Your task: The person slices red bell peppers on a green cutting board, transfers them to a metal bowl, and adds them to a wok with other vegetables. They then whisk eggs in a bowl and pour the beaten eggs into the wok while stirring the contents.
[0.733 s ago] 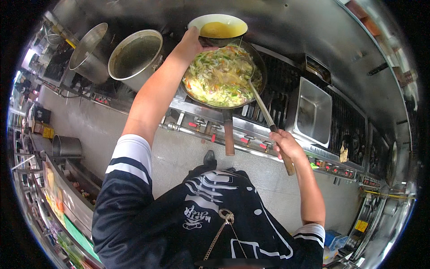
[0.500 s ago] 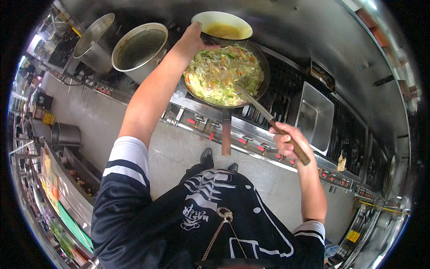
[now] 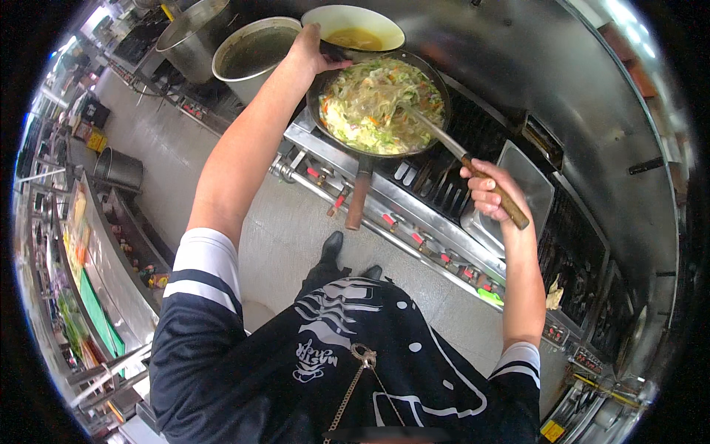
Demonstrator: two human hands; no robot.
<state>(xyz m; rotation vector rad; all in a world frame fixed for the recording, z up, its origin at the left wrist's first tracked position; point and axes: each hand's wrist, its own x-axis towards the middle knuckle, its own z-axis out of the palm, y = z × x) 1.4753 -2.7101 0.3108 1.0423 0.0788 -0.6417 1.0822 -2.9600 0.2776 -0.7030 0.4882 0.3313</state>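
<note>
Clock read from the pan's centre, 12 farthest from the cook. Pan [image 3: 314, 105] on the range, full of shredded vegetables [image 3: 370, 111], handle at 6. Left hand [image 3: 314, 53], half curled, grips the edge of a pale-lined bowl [image 3: 379, 18] at 11, yellowish liquid inside. Right hand [image 3: 494, 191] closed round the wooden grip of a long-handled utensil [image 3: 464, 157], shaft entering from 4, head buried in food. Deep pot [image 3: 255, 52] at 10.
</note>
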